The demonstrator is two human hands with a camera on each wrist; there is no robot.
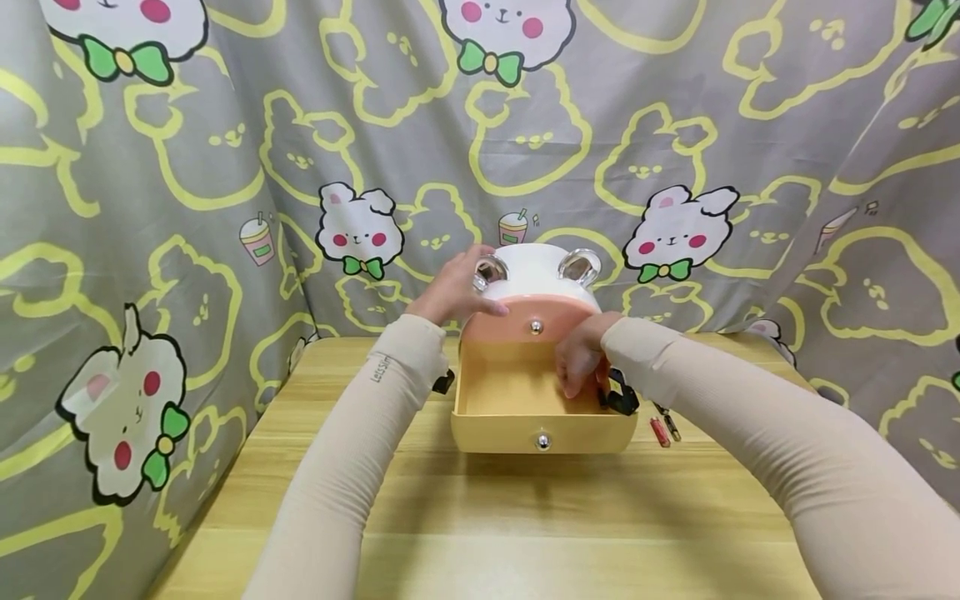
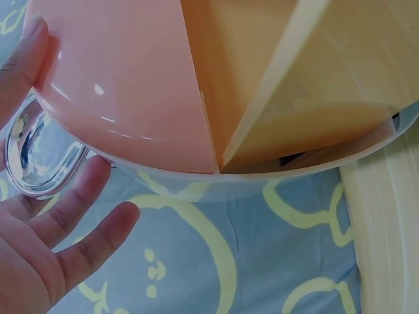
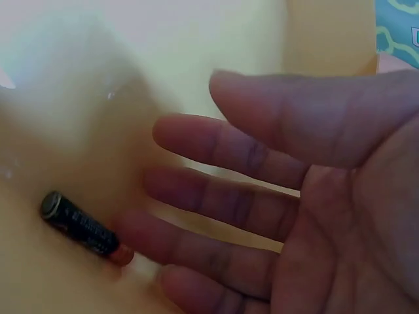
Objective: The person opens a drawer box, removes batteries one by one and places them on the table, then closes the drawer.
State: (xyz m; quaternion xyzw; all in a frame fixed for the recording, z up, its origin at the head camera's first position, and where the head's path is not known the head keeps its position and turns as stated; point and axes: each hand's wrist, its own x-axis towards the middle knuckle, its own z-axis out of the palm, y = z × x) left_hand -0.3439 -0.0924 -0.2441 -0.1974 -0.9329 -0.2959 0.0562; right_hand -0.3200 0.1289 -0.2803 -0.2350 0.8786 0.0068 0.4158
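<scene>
Our L hand is spread, thumb on the pink front by the silver ear; R hand is loosely open in the yellow drawer, battery just past its fingertips. We'd best brace w/ L, pinch mid-battery w/ R.

upper drawer: glossy plastic | curtain: matt cloth | table: wood

Yellow drawer, black-and-orange battery, grey rabbit-patterned curtain
</scene>
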